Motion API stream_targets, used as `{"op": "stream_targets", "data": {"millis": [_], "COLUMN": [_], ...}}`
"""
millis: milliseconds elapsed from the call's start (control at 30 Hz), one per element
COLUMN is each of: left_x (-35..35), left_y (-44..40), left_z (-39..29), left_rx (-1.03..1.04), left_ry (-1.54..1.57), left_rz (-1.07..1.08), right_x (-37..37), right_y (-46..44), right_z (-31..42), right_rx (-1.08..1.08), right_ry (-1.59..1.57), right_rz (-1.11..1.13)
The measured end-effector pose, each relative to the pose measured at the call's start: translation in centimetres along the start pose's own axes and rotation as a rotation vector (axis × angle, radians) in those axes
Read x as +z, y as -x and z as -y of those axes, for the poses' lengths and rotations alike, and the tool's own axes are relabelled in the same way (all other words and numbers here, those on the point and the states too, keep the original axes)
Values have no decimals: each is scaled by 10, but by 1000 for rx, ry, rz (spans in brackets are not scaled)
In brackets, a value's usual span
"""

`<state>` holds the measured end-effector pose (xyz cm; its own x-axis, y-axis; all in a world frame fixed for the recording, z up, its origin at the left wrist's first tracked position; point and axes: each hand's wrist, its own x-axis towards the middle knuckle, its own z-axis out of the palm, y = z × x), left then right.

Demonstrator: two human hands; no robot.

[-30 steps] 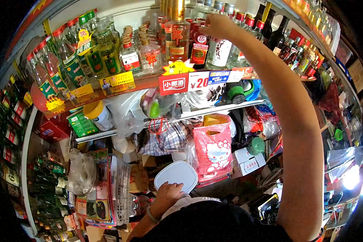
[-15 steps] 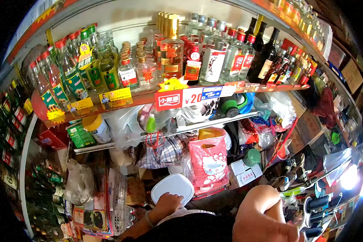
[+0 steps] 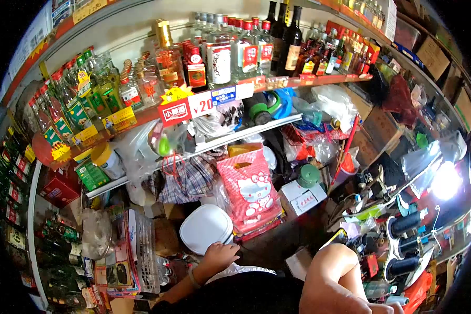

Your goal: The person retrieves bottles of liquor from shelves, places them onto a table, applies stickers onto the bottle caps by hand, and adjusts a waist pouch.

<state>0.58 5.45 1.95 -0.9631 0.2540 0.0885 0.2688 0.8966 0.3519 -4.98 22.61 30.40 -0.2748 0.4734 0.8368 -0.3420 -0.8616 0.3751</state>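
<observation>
My left hand [image 3: 220,257] is at the lower middle, just below a square white lid [image 3: 206,228]; its fingers are curled together. A small dark patch shows by the fingertips, but I cannot make out what it is. A bent bare limb [image 3: 334,264], seemingly my knee, rises at the lower right. Beside it, part of my right hand [image 3: 384,309] shows at the bottom edge, mostly cut off, so its grip is hidden. A pink Hello Kitty bag [image 3: 251,191] stands right of the lid, and a white box [image 3: 302,198] is farther right.
Across the back runs a shelf edge [image 3: 136,125] lined with glass bottles [image 3: 218,60] and price tags. Underneath are plastic bags and a plaid cloth [image 3: 186,180]. Magazines [image 3: 118,269] are stacked at left. Black thread spools [image 3: 405,265] and a bright lamp [image 3: 446,181] are at right.
The view has turned right, shifting the shelf and bag leftward. My left hand has gone from the lid's surface to its lower right edge. More of the right-hand clutter shows.
</observation>
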Motion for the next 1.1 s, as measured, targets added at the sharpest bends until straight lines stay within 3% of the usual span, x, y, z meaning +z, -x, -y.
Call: {"op": "stream_targets", "data": {"millis": [33, 67, 133, 267, 533, 667, 900, 967, 1000, 1033, 1100], "left_x": [7, 12, 9, -1, 13, 7, 8, 3, 7, 11, 16], "left_y": [1, 1, 6, 14, 48, 54, 57, 59, 62, 65, 71], "left_z": [-8, -15, -31, -64, -94, -100, -102, -103, -99, -95, -89], "left_rx": [20, -47, 45, -65, -23, -51, -76, -90, -95, -49, -5], "left_ry": [-55, -33, -39, -30, -112, -99, -143, -139, -143, -144, -173], "left_rz": [12, 166, 19, 157, 122, 112, 103, 148, 145, 64, -31], "right_x": [3, 6, 16, 30, 56, 53, 71, 60, 56, 52, 47], "right_y": [-3, -6, -9, -19, -42, -43, -42, -34, -34, -38, -38], "right_z": [9, 16, 34, 59, 79, 103, 103, 110, 118, 124, 131], "right_rx": [-4, -7, -24, -82, -304, -149, -159, -352, -354, -223, -189], "right_ry": [-9, -11, -34, -110, -340, -351, -399, -48, -54, -107, -165], "right_rz": [-4, -9, -28, -54, -142, -25, -177, -95, -98, -35, -51]}}
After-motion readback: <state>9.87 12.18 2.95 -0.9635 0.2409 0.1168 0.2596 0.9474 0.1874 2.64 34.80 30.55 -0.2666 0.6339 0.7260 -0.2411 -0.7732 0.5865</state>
